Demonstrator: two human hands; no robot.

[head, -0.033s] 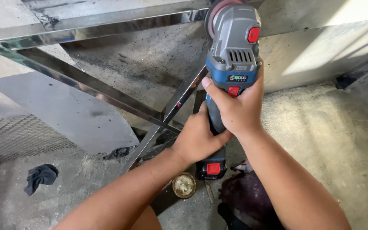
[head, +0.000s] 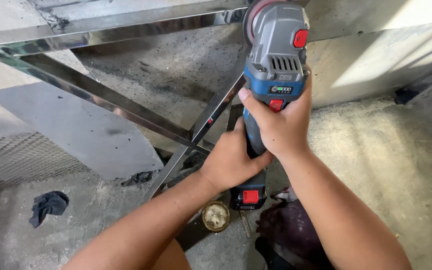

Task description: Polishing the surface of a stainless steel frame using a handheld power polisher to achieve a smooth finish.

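Both hands grip a cordless angle grinder (head: 275,65) with a grey head and blue body, held upright in the middle of the view. The right hand (head: 279,122) wraps the blue body just below a small dark oblong label with a row of green lights, its fingers (head: 250,100) clamped round the tool and the thumb side close to a red switch. The left hand (head: 231,160) closes its fingers on the lower handle, just above the battery pack (head: 248,196), which carries a square red button. A second red button sits high on the right of the grey head. The reddish grinding disc (head: 252,17) at the top of the tool meets the shiny steel frame (head: 126,27), at the spot where a horizontal bar joins a slanting bar; whether it truly touches cannot be told. More polished bars run diagonally down to the left and cross below the hands. Under the frame lies a concrete floor (head: 401,160), dusty and stained dark. A flat grey metal sheet (head: 76,130) rests to the left, with wire mesh (head: 16,160) beside it. A dark crumpled rag (head: 48,205) lies lower left, and a small round tin (head: 216,216) with pale contents sits near the battery.
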